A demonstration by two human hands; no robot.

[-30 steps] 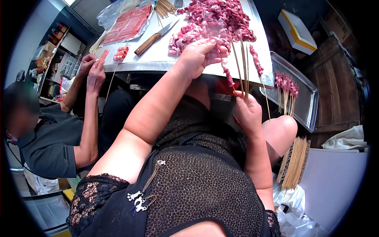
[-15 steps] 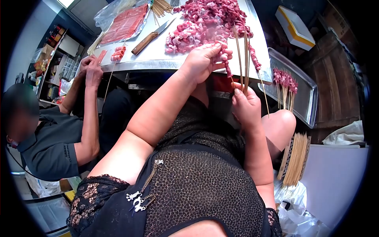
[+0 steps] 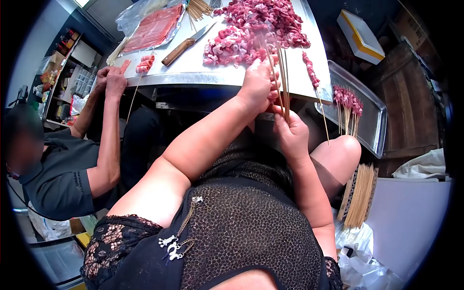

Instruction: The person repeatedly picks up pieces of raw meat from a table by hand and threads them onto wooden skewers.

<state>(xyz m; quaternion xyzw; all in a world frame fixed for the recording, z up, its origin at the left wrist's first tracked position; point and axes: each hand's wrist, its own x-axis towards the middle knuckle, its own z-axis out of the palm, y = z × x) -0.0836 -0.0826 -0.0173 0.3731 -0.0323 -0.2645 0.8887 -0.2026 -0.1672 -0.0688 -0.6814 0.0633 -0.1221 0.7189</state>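
Observation:
My left hand (image 3: 259, 87) is closed around a meat skewer just in front of the table edge, and its fingers cover most of the threaded meat. Just below, my right hand (image 3: 293, 131) pinches the lower end of that skewer along with several bare bamboo skewers (image 3: 285, 82), which point up towards the table. Beyond my hands lies a heap of raw diced meat (image 3: 256, 31). One threaded skewer of meat (image 3: 310, 70) rests at the table's right edge, its stick hanging over the side.
A wooden-handled knife (image 3: 180, 51) lies left of the heap, near a bag of sliced meat (image 3: 152, 31). At left, a co-worker's hands (image 3: 115, 82) handle a meat slice. A metal tray (image 3: 382, 130) with finished skewers (image 3: 348, 101) stands right, above bundled bamboo sticks (image 3: 361, 198).
My left hand has moved down and right, closing over the meat on the skewer. My right hand has dropped slightly and shifted left with the bare skewers.

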